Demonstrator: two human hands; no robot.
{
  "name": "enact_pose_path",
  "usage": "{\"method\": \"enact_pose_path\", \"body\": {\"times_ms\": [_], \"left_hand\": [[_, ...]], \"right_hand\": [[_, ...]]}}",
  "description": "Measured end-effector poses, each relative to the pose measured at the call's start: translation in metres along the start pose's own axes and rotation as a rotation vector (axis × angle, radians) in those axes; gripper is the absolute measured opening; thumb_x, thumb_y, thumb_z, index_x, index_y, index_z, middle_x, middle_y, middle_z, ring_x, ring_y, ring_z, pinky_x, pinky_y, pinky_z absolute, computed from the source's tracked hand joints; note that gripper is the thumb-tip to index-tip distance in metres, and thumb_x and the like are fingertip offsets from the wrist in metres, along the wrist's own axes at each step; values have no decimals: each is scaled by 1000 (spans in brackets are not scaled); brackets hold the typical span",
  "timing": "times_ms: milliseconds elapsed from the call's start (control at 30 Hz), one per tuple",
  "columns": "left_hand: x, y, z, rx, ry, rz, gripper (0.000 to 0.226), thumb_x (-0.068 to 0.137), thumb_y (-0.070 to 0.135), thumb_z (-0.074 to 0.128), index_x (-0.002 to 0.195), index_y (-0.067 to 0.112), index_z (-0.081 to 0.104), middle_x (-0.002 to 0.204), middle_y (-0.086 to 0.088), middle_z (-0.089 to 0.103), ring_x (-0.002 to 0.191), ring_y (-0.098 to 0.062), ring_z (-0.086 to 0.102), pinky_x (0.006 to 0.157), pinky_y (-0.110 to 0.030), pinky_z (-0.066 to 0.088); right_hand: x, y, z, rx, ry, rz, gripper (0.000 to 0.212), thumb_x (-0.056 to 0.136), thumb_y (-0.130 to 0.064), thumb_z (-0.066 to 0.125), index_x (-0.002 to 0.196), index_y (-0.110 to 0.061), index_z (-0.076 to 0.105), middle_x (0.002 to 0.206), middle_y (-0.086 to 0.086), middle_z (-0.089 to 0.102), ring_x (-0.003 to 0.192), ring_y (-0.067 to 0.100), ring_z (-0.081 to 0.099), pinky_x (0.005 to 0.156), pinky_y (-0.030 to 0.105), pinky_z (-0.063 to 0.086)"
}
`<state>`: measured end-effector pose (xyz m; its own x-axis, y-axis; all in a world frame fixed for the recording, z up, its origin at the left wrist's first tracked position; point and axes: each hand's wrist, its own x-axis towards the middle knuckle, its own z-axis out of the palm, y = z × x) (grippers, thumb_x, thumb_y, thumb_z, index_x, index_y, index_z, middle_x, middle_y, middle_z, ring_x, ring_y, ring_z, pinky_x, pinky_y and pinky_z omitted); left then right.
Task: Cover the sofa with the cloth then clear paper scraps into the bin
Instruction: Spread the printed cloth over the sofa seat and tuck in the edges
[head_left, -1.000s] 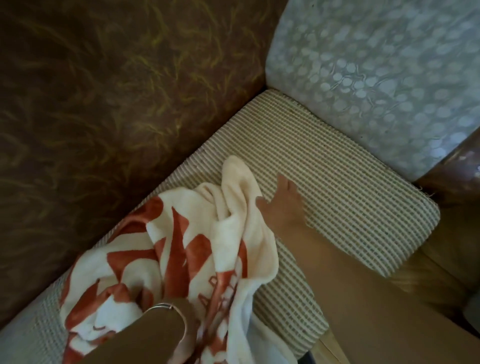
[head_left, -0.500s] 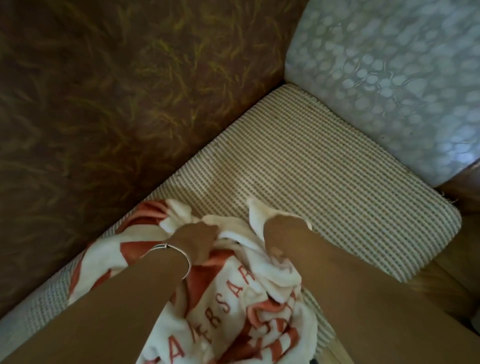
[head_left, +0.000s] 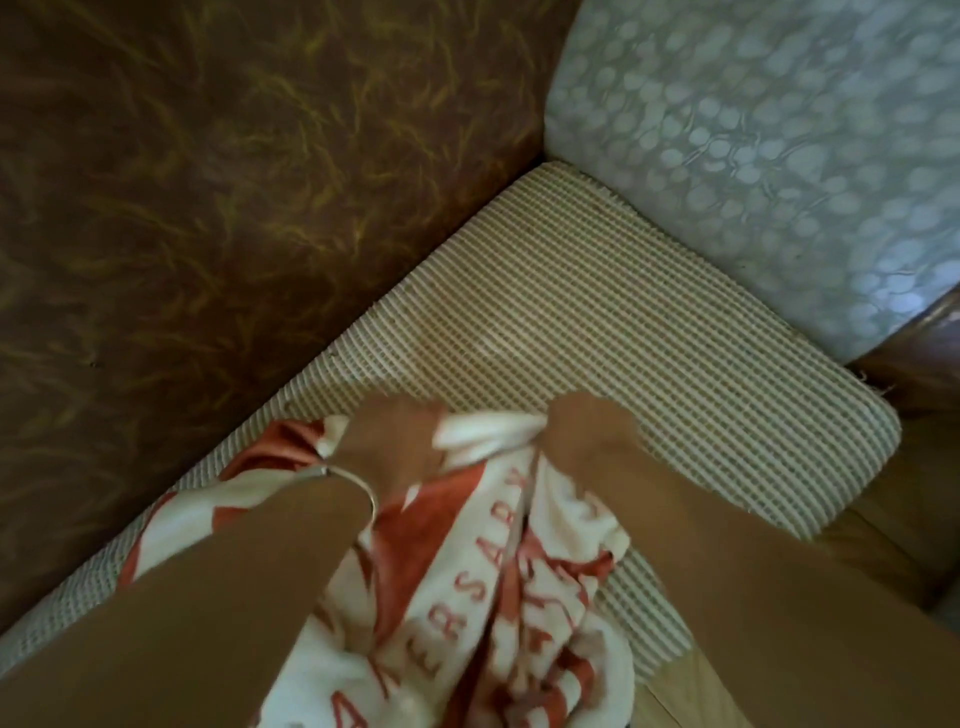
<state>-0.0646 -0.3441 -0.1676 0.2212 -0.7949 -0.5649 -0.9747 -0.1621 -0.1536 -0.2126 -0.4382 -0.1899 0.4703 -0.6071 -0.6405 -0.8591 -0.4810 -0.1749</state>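
Cloth (head_left: 452, 597), seemingly pinched by left fingers (head_left: 410, 422) and right fingers (head_left: 565, 422), bunches on woven seat (head_left: 623, 364) near cushion (head_left: 753, 156).

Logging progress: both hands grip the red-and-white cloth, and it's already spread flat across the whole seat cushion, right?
Not spread yet. In the head view the left hand and right hand grip the cloth, but it lies bunched at the near end, and most of the seat cushion is bare.
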Motion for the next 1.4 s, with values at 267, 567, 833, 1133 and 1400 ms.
{"method": "enact_pose_path", "body": {"times_ms": [267, 567, 833, 1133, 1400], "left_hand": [[60, 11, -156, -898, 795, -52, 13, 82, 9, 53, 91, 17, 49, 86, -5, 55, 81, -14, 51, 62, -15, 32], [65, -7, -85, -227, -281, -61, 54, 71, 46, 67, 120, 23, 58, 118, -1, 63, 106, -23, 60, 95, -34, 48], [69, -67, -132, -503, 562, -663, 43, 89, 13, 49, 129, -2, 42, 130, -30, 50, 123, -46, 46, 103, -50, 37], [10, 24, -167, -559, -171, -279, 56, 97, 15, 31, 134, -24, 17, 137, -39, 29, 127, -42, 27, 100, -33, 9], [7, 2, 19, -300, -529, -205, 106, 76, 67, 54, 146, 33, -18, 158, -10, -18, 145, -43, 0, 117, -56, 13]], "right_hand": [[18, 31, -52, 646, 13, -6, 49, 87, -18, 62, 134, -11, 48, 132, 11, 54, 122, 27, 52, 93, 27, 40], [24, 92, -78, 552, 456, 410, 38, 94, -14, 42, 129, 1, 51, 136, 21, 51, 129, 34, 47, 106, 39, 37], [31, 78, -85, 524, 302, 370, 82, 83, -50, 62, 142, -3, 29, 147, 17, 36, 133, 35, 39, 107, 47, 38], [-5, 45, -8, 365, -345, 219, 43, 79, -48, 68, 97, -9, 57, 85, 2, 48, 95, 24, 61, 85, 36, 50], [-19, 30, 3, 183, -474, 158, 43, 95, -24, 52, 132, -2, 46, 129, 12, 55, 117, 28, 58, 88, 32, 48]]}}
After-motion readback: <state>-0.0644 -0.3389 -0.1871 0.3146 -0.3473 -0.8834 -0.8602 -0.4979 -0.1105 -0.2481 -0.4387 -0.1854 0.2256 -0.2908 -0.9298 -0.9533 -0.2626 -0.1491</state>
